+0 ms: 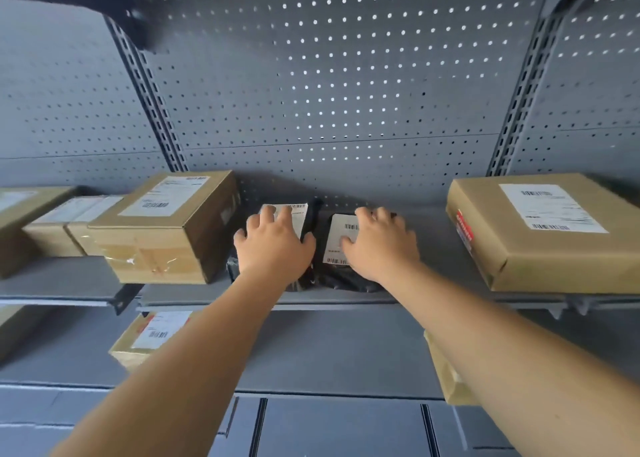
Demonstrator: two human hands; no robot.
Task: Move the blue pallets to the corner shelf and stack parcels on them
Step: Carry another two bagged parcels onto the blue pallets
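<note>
Parcels: two black bags side by side mid-shelf [433, 248], left bag [309, 214] and right bag [337, 238], each with a white label, nearly touching. Left hand [273, 245] lies spread on the left bag, thumb at its right edge. Right hand [379, 245] lies over the right bag, thumb on the label. Both rest on top with fingers released; no closed grip shows yet. Blue pallets not in view.

Step looks like picking up both bags to carry off. The bags look soft and probably slippery, so curl the fingers over the far edge and pinch with the thumb, or slide each to the shelf lip first. Lift straight out and keep clear of the left box [162, 228], which sits just beside the left bag.

Shelf is grey metal with a pegboard [329, 75] back. Right box [540, 231] sits well apart. More cartons at far left. Lower shelf [329, 352] holds a small box [149, 335], another partly hidden behind the right arm.
</note>
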